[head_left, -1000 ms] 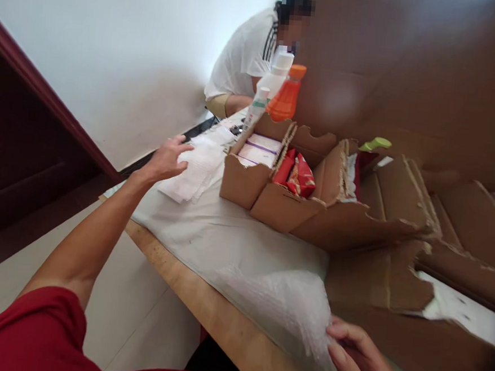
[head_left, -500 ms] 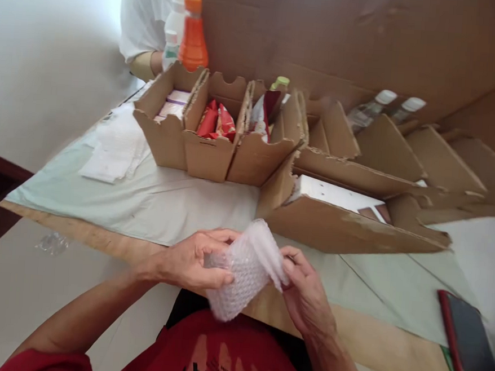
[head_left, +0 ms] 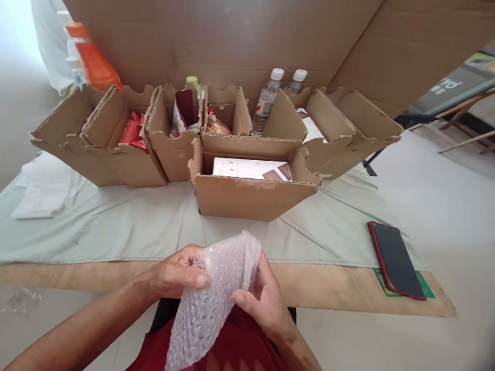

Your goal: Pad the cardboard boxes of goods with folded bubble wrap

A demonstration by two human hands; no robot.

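Observation:
A piece of clear bubble wrap [head_left: 209,310] hangs between my hands in front of the table edge, its lower corner pointing down toward my red shirt. My left hand [head_left: 179,274] grips its left side, thumb on top and fingers behind. Around the folded right edge, my right hand [head_left: 267,300] is closed, with its thumb at the front. Whether anything lies inside the wrap cannot be seen. Beyond my hands stands a cardboard bin [head_left: 246,199] holding a white box [head_left: 244,168] with brown patches.
Behind are more cardboard bins with red packets [head_left: 133,129], bread-like food [head_left: 217,124] and a clear bottle [head_left: 267,102]. An orange bottle [head_left: 93,59] stands far left. White sheets [head_left: 50,188] lie on the left, a red-cased phone [head_left: 397,261] on the right. A cardboard panel [head_left: 224,31] rises behind.
My view has swung to the right. The bubble wrap, folded and bunched before, now hangs more opened out and longer, and my right hand has shifted along its right edge.

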